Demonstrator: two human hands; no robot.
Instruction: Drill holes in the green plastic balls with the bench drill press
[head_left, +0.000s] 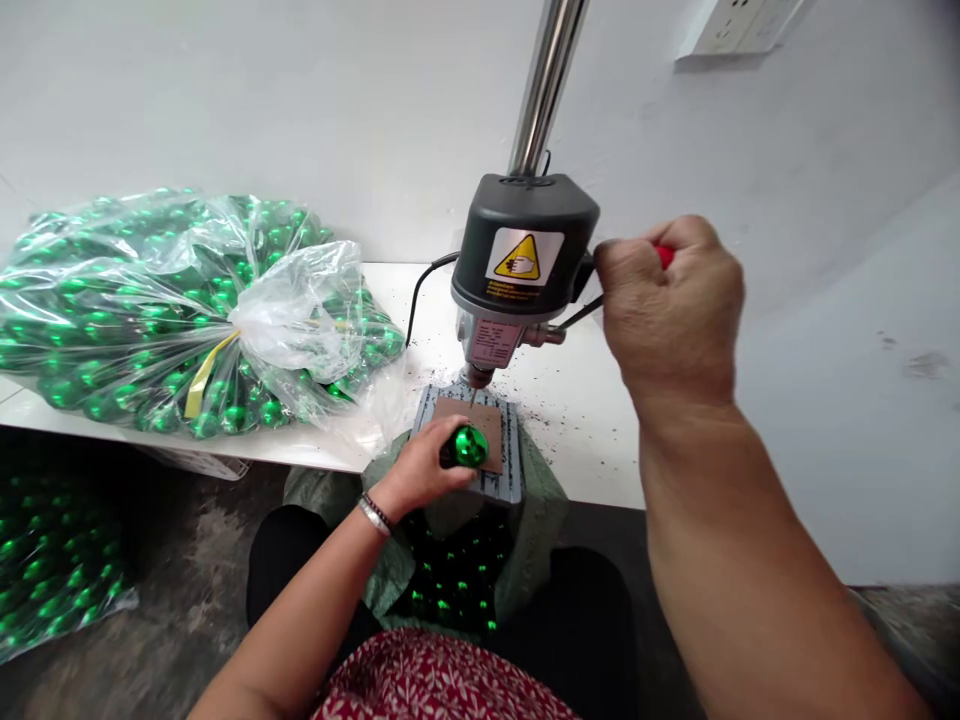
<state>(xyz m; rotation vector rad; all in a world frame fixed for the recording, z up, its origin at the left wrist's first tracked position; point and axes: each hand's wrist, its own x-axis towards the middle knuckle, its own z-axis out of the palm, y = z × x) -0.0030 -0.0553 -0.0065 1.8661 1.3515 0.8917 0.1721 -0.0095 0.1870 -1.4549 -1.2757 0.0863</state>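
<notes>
My left hand (429, 462) is closed round a shiny green ball (471, 446), thumb and fingers on its near and far sides. The ball is just below the thin bit of a small drill press (525, 240), over a brown board (491, 415) on the grey slotted base (511, 470). Whether the bit touches the ball I cannot tell. Raised at the right of the drill head, my right hand (675, 300) is wrapped round the press's feed lever (583, 314); a bit of red knob shows between the fingers.
A tied clear bag of green balls (150, 310) lies on the white table (592, 440) at left. Another bag of balls (60, 560) is on the floor. Between my knees, an open green sack (536, 500) holds more balls. Dark shavings surround the base. A black cable (417, 295) runs behind.
</notes>
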